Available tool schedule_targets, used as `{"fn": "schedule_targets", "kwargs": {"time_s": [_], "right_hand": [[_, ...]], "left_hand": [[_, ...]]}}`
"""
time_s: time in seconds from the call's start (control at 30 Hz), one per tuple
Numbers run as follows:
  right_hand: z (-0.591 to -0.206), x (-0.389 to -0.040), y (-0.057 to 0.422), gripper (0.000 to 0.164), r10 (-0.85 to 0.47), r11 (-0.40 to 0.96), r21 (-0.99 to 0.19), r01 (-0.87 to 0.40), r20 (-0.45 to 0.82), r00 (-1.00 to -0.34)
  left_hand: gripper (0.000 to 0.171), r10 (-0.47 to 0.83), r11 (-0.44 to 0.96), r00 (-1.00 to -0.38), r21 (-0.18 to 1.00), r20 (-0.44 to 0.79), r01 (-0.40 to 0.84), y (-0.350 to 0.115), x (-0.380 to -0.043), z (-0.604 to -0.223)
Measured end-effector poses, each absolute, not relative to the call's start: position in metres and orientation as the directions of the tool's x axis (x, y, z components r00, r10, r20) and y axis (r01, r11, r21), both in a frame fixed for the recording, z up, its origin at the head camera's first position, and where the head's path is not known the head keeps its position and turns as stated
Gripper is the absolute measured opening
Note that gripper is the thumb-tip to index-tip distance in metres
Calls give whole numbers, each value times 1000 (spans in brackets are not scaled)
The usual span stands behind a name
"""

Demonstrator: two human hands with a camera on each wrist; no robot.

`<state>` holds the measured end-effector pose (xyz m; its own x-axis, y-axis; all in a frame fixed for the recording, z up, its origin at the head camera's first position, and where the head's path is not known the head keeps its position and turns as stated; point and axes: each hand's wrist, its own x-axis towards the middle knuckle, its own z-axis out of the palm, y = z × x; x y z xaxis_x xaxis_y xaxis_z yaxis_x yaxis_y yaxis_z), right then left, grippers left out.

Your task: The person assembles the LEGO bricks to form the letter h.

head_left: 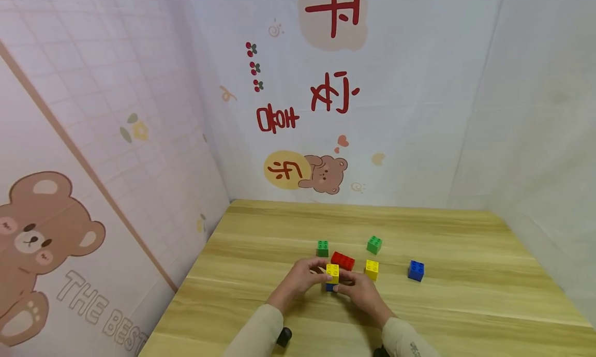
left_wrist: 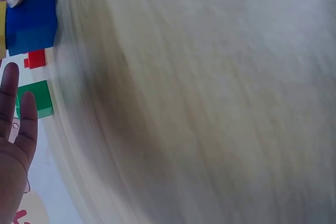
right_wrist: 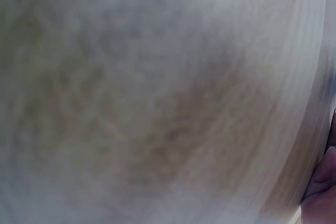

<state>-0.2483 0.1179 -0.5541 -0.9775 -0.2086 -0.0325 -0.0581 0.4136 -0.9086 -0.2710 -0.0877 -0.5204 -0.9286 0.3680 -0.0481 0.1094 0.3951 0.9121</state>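
A yellow block (head_left: 332,272) sits on top of a blue block (head_left: 330,286) between the two hands in the head view. The left hand (head_left: 304,276) pinches the yellow one, thumb on its near face. From the other side the right hand (head_left: 360,291) grips the blue one with thumb and fingers. Seen from the left wrist, the blue block (left_wrist: 32,24) shows its underside, a right thumb pressing its edge, while two left fingers (left_wrist: 29,116) stretch out below it. Only a sliver of the right hand (right_wrist: 321,190) enters the right wrist view.
Just behind the hands lie a red brick (head_left: 343,261) and a green block (head_left: 323,248). Farther right stand another green block (head_left: 374,244), a yellow block (head_left: 372,269) and a blue block (head_left: 416,270). The wooden table (head_left: 465,315) meets printed cloth walls (head_left: 410,114) at the back and left.
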Motion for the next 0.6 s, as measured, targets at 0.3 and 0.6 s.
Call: {"fn": "schedule_targets", "kwargs": {"time_s": [0.3,0.6], "right_hand": [[-552,-249,121,45,-227,420,-903,-86,-13,-974],[-552,-251,121,45,-243,421,-904,-73,-35,-969]], "left_hand": [[29,420,401,-907,901,-21,165,-89,-275,-523],[25,388,374,-921,919,-38,120,-90,-271,-529]]}}
